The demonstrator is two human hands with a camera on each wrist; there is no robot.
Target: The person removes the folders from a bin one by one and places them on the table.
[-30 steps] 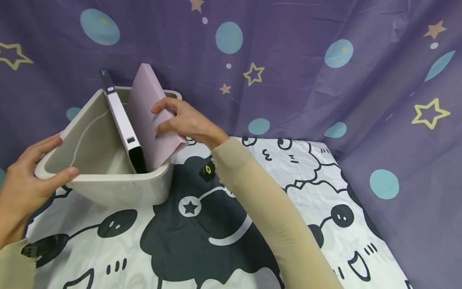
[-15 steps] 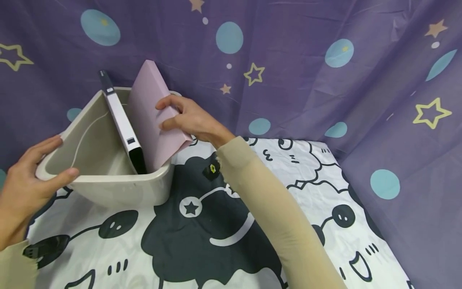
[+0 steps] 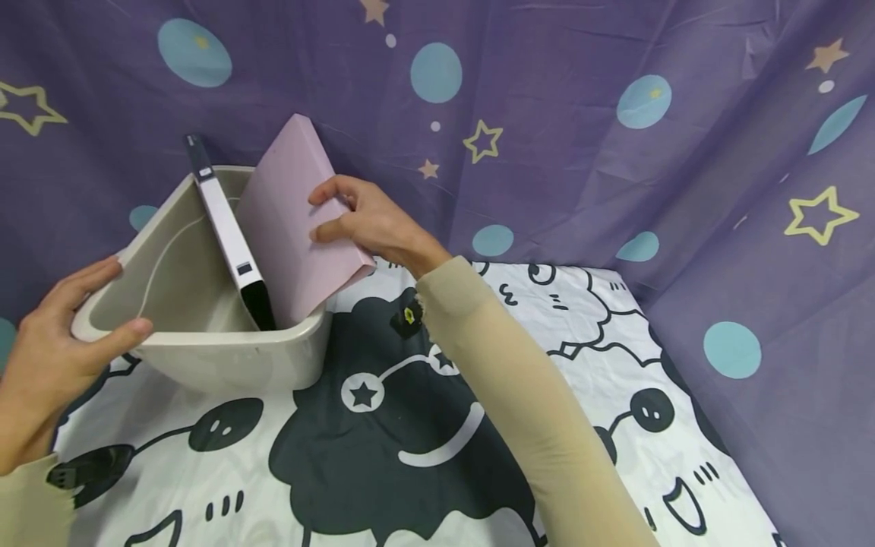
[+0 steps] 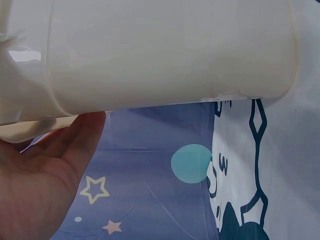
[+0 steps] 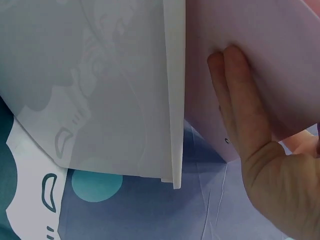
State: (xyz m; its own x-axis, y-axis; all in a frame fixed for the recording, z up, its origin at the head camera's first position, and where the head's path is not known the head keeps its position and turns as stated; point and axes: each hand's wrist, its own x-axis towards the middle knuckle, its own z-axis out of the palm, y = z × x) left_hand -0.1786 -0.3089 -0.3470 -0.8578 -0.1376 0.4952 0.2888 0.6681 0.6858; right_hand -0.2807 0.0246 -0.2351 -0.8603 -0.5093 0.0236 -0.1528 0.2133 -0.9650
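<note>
A pale grey plastic tub stands at the left in the head view. My left hand grips its left corner, thumb over the rim and fingers along the outer side; the left wrist view shows that hand against the tub wall. My right hand holds a pink binder by its upper right edge, thumb on the inner face. Several fingers lie along its outer face in the right wrist view. The binder leans right over the tub's rim, its lower part inside.
A slim binder with a white spine and black ends leans inside the tub, left of the pink one. A small black object with a yellow mark shows beside my right sleeve. A purple curtain hangs behind the cartoon-print cloth.
My right hand has shifted to the right with the pink binder, which leans further right and shows more of its inner face. The left hand stays on the tub's corner.
</note>
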